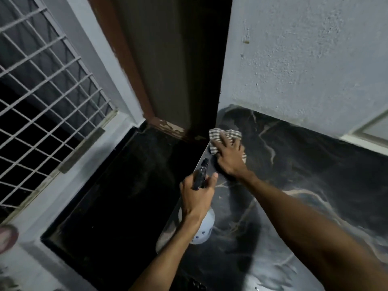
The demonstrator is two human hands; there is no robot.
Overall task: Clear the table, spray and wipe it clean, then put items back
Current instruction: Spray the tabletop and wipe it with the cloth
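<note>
Head view, looking down at a dark marbled counter [304, 175] with pale veins, set against a rough pale wall [304, 59] on the right. The right hand [230, 156] lies palm down with fingers spread on a striped cloth [216, 135], pressing it flat against the counter at the far left corner, just beside the counter's edge; the hand is splayed over the cloth, not curled around it, and part of the cloth shows beyond the fingertips and below the palm. The left hand [197, 198] is clamped around the neck of a spray bottle [204, 229], thumb up along the right side, with the black trigger head [200, 175] rising above the fingers and pointing toward the cloth. The bottle's white body hangs below the wrist, over the near left edge of the counter; whether its base touches the counter cannot be told. The two hands are near each other, the left just nearer the camera than the right. To the left of the counter lies a dark floor [126, 196]. Behind it stands a brown door [163, 70] with chipped paint at its lower edge, and at far left a window with a white grille [42, 91].
</note>
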